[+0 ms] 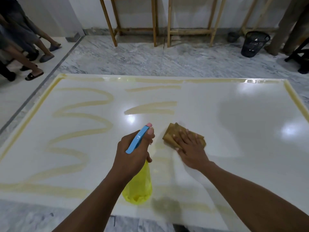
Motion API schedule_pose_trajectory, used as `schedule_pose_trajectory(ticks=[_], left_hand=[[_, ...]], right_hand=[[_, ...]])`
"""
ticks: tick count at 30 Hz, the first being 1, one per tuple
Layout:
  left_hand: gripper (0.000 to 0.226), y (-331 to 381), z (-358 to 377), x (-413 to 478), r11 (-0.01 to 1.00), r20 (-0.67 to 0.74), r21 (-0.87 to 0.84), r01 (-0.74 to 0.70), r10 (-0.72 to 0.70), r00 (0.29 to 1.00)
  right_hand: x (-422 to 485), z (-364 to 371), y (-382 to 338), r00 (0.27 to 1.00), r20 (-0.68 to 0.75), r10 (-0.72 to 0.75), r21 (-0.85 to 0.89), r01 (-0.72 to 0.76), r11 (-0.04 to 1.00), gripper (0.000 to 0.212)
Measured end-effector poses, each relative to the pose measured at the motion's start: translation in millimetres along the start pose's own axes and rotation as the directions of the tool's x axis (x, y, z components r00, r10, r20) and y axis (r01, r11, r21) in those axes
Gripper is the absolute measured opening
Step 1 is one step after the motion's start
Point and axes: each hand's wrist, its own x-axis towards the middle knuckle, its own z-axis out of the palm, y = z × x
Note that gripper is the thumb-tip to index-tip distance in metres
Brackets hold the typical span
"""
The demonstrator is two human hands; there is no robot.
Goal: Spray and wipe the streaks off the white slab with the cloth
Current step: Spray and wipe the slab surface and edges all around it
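the white slab (217,131) lies flat on the marble floor (150,59), with tan streaks (83,114) looping over its left half and along its edges. my left hand (133,153) curls round the yellow spray bottle (138,186), held above the slab's near middle. just to the right, my right hand (190,148) presses flat, fingers spread, on the folded brown cloth (172,133).

Grey marble floor (150,59), wooden frames (132,29) against white wall, black wastebasket (253,44).
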Motion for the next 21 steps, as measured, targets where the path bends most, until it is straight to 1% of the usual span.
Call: schedule_pose_trajectory(ticks=[2, 7, 8, 9, 10, 12, 13, 14, 15, 16, 18, 19, 20, 21], left_hand=[[0.034, -4, -13, -31, 1.0, -0.005, -0.009, 0.004, -0.004, 1.0], [0.022, -14, -40, -93, 1.0, -0.035, -0.016, -0.012, 0.012, 0.999], [0.022, -15, -43, -100, 1.0, -0.036, -0.014, -0.012, 0.012, 0.999], [0.027, -15, -47, -106, 1.0, -0.037, -0.004, -0.013, 0.013, 0.999], [0.036, -15, -49, -110, 1.0, -0.038, 0.009, -0.011, 0.011, 0.999], [0.043, -13, -53, -110, 1.0, -0.04, 0.023, -0.004, 0.005, 0.999], [0.042, -11, -54, -106, 1.0, -0.04, 0.023, -0.002, 0.003, 0.999], [0.04, -8, -55, -101, 1.0, -0.04, 0.019, -0.002, 0.003, 0.999], [0.038, -4, -56, -93, 1.0, -0.039, 0.018, -0.004, 0.005, 0.999], [0.038, 0, -55, -83, 1.0, -0.04, 0.021, -0.008, 0.009, 0.999], [0.039, 7, -52, -60, 1.0, -0.042, 0.028, -0.013, 0.015, 0.999], [0.037, 12, -48, -48, 1.0, -0.042, 0.021, -0.014, 0.015, 0.999], [0.033, 17, -45, -35, 1.0, -0.038, 0.016, -0.015, 0.016, 0.999], [0.03, 22, -41, -21, 1.0, -0.032, 0.013, -0.02, 0.02, 0.999]], right_hand=[[-36, 11, -25, 1.0, 0.007, -0.016, 0.001, 0.016, 1.0, 0.066], [-121, 41, -86, 0.997, -0.03, -0.075, 0.064, 0.077, 0.995, 0.058], [-133, 47, -95, 0.995, -0.046, -0.089, 0.083, 0.093, 0.992, 0.056], [-142, 51, -102, 0.994, -0.065, -0.091, 0.107, 0.097, 0.989, 0.054], [-146, 52, -107, 0.994, -0.087, -0.067, 0.146, 0.079, 0.986, 0.053], [-141, 31, -112, 0.995, -0.066, 0.07, 0.329, -0.044, 0.943, 0.053], [-134, 9, -113, 0.988, -0.008, 0.153, 0.446, -0.133, 0.885, 0.048], [-126, -15, -112, 0.974, 0.057, 0.22, 0.573, -0.212, 0.792, 0.038], [-114, -39, -109, 0.956, 0.128, 0.265, 0.702, -0.276, 0.657, 0.028], [-98, -61, -100, 0.933, 0.197, 0.301, 0.799, -0.331, 0.503, 0.022], [-63, -96, -76, 0.886, 0.332, 0.323, 0.888, -0.409, 0.209, 0.021], [-40, -111, -62, 0.871, 0.363, 0.332, 0.901, -0.418, 0.113, 0.023], [-17, -123, -48, 0.87, 0.364, 0.334, 0.911, -0.406, 0.065, 0.025], [10, -133, -32, 0.873, 0.336, 0.354, 0.921, -0.384, 0.072, 0.025]])
